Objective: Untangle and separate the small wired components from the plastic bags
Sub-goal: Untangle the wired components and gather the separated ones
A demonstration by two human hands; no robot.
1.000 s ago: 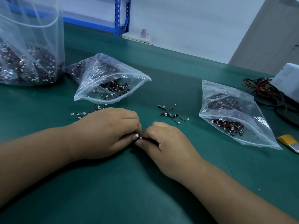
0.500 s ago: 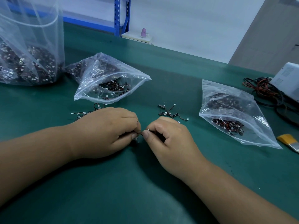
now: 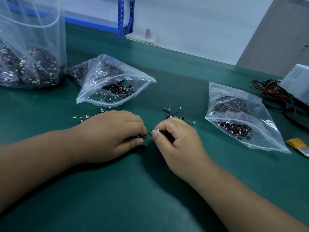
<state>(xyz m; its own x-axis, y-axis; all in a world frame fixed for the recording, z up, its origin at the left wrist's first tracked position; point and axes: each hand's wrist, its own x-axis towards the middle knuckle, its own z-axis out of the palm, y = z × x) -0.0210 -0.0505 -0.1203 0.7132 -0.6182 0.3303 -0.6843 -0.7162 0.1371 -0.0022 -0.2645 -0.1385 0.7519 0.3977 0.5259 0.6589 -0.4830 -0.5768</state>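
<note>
I am watching the left hand (image 3: 110,134) and right hand (image 3: 177,144) resting on the counter (image 3: 150,198), each curling its fingers and pinching one end of a wired component (image 3: 147,134) stretching between them. Loose components (image 3: 173,113) are lying just behind both hands; an open-mouthed bag (image 3: 107,77) is sitting beyond the left hand, a second bag (image 3: 242,111) well to the right. Green counter is running wide between the bags and toward me.

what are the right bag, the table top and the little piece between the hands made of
Right bag: thin clear plastic film, glossy; contents show through and it creases. Table top: green matte mat, possibly rubber. Wired component: thin dark insulated wire with a white connector, likely plastic.
</note>
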